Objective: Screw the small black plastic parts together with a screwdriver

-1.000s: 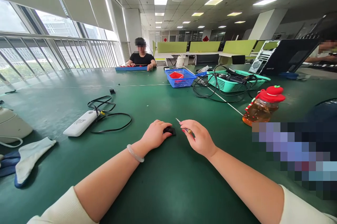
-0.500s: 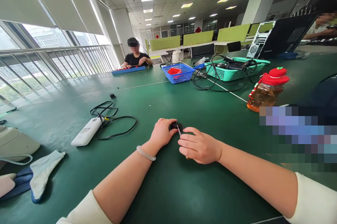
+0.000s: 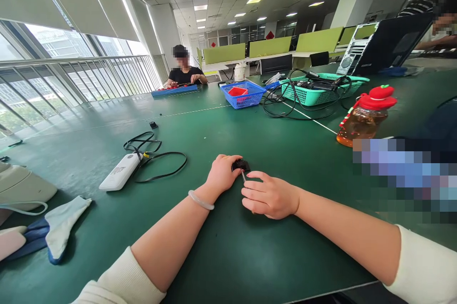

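Observation:
On the green table, my left hand (image 3: 222,173) is closed on the side of a small black part (image 3: 241,165), with fingertips and thumb pressing it. Its exact kind is too small to tell. My right hand (image 3: 272,196) pinches a thin metal tool (image 3: 243,176) that looks like a small screwdriver. The tool slants up and away, its tip at the near edge of the black part, close to my left thumb. Most of the tool's handle is hidden by my right fingers.
Left of my hands lie a white power bank (image 3: 120,172) and a looped black cable (image 3: 167,153). Farther off stand a blue basket (image 3: 250,100), a green basket (image 3: 307,97) with cables, and a red-lidded bottle (image 3: 366,121). A person (image 3: 183,73) sits across the table.
The tool's tip has come out from over the black part to its near edge. The black part shows more, slightly turned. The whole view has shifted a little.

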Action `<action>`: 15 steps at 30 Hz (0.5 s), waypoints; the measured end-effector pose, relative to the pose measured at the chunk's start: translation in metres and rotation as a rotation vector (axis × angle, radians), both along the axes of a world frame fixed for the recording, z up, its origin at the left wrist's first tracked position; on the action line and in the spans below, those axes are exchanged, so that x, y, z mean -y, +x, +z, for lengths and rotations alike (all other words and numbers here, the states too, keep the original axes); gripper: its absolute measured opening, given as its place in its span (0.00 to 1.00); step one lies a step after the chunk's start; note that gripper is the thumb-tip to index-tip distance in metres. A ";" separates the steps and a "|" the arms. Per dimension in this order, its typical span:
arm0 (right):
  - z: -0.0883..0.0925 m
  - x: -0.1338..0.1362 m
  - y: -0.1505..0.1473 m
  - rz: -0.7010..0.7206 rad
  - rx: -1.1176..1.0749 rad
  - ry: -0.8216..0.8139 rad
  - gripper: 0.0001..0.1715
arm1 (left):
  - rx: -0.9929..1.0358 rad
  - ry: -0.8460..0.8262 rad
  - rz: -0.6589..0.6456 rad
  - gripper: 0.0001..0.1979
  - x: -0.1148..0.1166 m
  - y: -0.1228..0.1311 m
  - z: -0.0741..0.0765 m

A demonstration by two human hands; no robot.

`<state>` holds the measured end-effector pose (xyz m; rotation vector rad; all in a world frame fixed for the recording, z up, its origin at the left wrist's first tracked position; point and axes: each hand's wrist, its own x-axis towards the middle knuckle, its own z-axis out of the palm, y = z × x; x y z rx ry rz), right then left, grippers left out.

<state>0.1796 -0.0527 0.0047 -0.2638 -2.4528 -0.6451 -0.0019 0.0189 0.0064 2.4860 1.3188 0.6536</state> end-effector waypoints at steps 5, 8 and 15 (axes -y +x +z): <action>0.005 0.000 0.002 -0.012 -0.043 0.037 0.10 | 0.012 -0.020 0.001 0.19 0.002 -0.001 0.002; 0.007 0.000 0.005 -0.039 -0.110 -0.028 0.12 | 0.019 -0.036 -0.005 0.18 0.002 -0.001 0.004; 0.009 0.000 0.007 -0.014 -0.159 -0.058 0.14 | 0.023 -0.045 -0.005 0.20 0.001 -0.002 0.002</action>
